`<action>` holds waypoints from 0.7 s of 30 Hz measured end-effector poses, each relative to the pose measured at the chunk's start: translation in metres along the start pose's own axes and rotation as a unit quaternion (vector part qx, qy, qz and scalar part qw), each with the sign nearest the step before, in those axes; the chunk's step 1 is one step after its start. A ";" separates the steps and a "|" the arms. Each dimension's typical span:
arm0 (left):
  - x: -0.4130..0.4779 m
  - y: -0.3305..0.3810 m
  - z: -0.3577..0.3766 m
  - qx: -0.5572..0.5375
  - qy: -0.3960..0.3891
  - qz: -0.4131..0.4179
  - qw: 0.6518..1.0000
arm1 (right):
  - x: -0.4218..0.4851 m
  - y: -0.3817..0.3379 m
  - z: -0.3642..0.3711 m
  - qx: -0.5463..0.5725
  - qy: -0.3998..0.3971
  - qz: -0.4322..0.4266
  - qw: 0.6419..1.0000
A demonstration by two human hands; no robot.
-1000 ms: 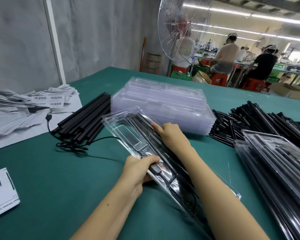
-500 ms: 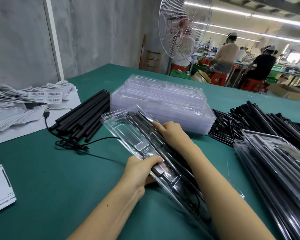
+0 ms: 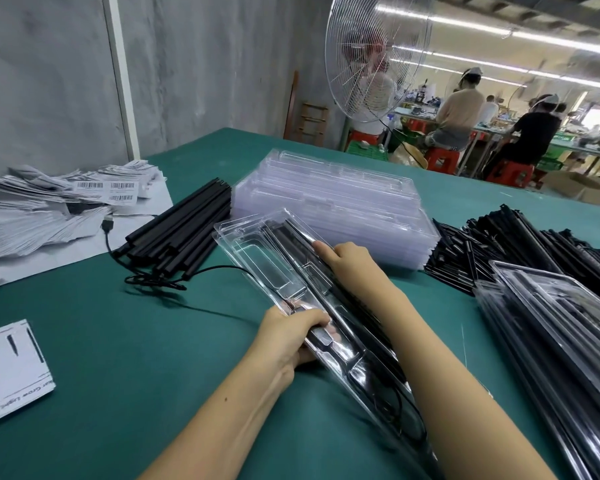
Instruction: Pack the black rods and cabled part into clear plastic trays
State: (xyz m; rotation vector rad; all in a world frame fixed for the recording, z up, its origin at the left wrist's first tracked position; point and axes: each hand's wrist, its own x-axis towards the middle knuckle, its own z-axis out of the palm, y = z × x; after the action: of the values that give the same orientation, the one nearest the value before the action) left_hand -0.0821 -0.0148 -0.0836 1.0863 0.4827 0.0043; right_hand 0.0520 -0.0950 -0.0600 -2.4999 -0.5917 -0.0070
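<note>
Indoors, green table [image 3: 118,341], grey wall [image 3: 49,81], fan [image 3: 378,53], left grip [image 3: 288,334] holding clear tray [image 3: 257,251], right grip [image 3: 349,263] curled on black rods [image 3: 291,230].

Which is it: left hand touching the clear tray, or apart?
Touching. Head view shows the left hand, fingers curled over the edge of the clear tray.

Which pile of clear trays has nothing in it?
The middle stack, farther back on the table: its trays look clear right through. The right stack shows black rods inside.
</note>
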 end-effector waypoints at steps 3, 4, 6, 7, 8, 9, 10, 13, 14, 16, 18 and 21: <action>0.001 0.001 0.000 0.002 -0.004 -0.010 1.000 | -0.001 0.001 -0.003 0.010 0.007 0.001 1.000; 0.001 0.002 0.000 0.004 -0.004 -0.012 1.000 | -0.001 0.001 -0.004 0.012 0.010 0.002 1.000; 0.001 0.002 -0.001 0.007 -0.002 -0.014 1.000 | -0.001 0.001 -0.004 0.014 0.010 0.005 1.000; 0.001 0.003 -0.001 0.007 -0.004 -0.016 1.000 | -0.001 0.001 -0.005 0.014 0.009 0.006 1.000; 0.001 0.004 -0.002 0.008 -0.008 -0.019 1.000 | 0.000 0.000 -0.005 0.015 0.009 0.007 1.000; 0.000 0.005 -0.003 0.008 -0.013 -0.023 1.000 | 0.000 0.000 -0.006 0.016 0.011 0.009 1.000; -0.001 0.006 -0.003 0.005 -0.017 -0.026 1.000 | 0.001 0.000 -0.007 0.016 0.012 0.010 1.000; 0.001 0.007 -0.005 0.000 -0.022 -0.026 0.999 | 0.003 -0.002 -0.011 0.008 0.007 0.011 1.000; 0.002 0.006 -0.005 0.002 -0.020 -0.025 0.999 | 0.004 -0.001 -0.012 0.005 0.006 0.011 1.000; 0.001 0.005 -0.004 0.009 -0.016 -0.021 1.000 | 0.003 0.000 -0.012 0.003 0.005 0.011 1.000; -0.001 0.005 -0.002 0.012 -0.008 -0.014 1.000 | 0.003 0.001 -0.012 0.002 0.007 0.010 1.000; -0.006 0.006 0.002 0.014 0.014 0.001 1.000 | 0.001 0.000 -0.013 -0.005 0.009 0.004 1.000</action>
State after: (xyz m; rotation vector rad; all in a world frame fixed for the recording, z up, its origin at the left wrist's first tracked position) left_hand -0.0851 -0.0153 -0.0755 1.1160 0.5090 0.0136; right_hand 0.0546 -0.1013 -0.0490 -2.5084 -0.5763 -0.0304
